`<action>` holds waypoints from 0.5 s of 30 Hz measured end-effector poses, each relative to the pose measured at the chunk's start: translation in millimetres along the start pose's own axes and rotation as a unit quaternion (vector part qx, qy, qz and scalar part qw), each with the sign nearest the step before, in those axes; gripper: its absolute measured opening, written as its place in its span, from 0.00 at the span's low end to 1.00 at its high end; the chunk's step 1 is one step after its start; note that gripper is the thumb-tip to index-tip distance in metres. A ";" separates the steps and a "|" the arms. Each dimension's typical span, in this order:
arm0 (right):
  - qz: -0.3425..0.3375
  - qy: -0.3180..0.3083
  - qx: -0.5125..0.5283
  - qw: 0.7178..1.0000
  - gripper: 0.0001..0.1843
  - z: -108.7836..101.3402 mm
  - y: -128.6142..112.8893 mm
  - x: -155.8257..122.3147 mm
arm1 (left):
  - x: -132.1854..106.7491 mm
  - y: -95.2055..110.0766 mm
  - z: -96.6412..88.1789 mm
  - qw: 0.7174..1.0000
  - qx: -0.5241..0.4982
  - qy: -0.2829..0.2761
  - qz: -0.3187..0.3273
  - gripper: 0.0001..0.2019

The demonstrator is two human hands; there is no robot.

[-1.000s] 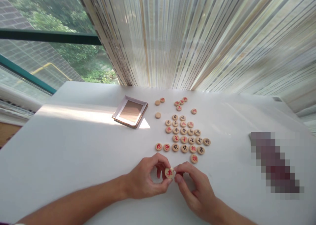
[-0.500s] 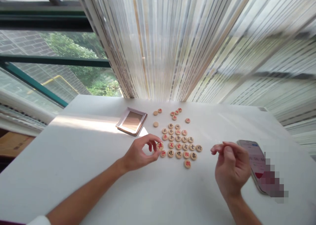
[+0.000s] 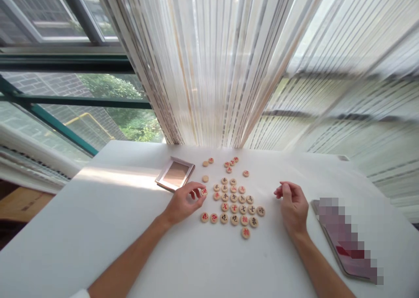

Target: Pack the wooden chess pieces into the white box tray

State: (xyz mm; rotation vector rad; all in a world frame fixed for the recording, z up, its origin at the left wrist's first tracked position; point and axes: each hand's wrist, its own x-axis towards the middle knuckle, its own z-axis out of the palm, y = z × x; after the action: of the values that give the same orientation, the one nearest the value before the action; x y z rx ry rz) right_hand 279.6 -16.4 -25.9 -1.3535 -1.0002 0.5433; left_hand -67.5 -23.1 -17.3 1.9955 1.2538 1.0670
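My left hand [image 3: 185, 203] pinches a round wooden xiangqi piece [image 3: 204, 192] with a red character between thumb and index finger. It is at the left side of the laid-out xiangqi pieces [image 3: 233, 197], which form uneven rows, some marked black and some red. Two red-marked pieces [image 3: 209, 217] lie below this hand at the left end of a lower row. To the right of the rows, my right hand [image 3: 293, 206] is closed with curled fingers, and nothing shows in it. Two blank-faced pieces [image 3: 205, 179] and several red-marked ones [image 3: 232, 162] lie farther back.
A shallow open box [image 3: 175, 173] stands behind my left hand. A phone [image 3: 343, 245], partly blurred out, lies at the right. The white table [image 3: 131, 245] meets a string curtain [image 3: 209, 93] at its far edge, with a window [image 3: 114, 88] to the left.
My left hand has moved left and away from me with the piece, uncovering the left end of the lower row. The right hand stays closed beside the rows. The view has tilted up.
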 end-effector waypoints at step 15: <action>0.061 -0.040 -0.017 0.997 0.20 -5.6 9.3 0.2 | -6.6 -12.7 7.7 0.999 0.038 -0.011 0.012 0.09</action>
State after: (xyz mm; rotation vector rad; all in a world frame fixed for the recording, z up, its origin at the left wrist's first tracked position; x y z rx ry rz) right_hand 286.4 -17.6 -34.3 -1.4393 -1.0001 0.6785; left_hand -68.7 -24.1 -33.4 2.0777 1.2798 1.0209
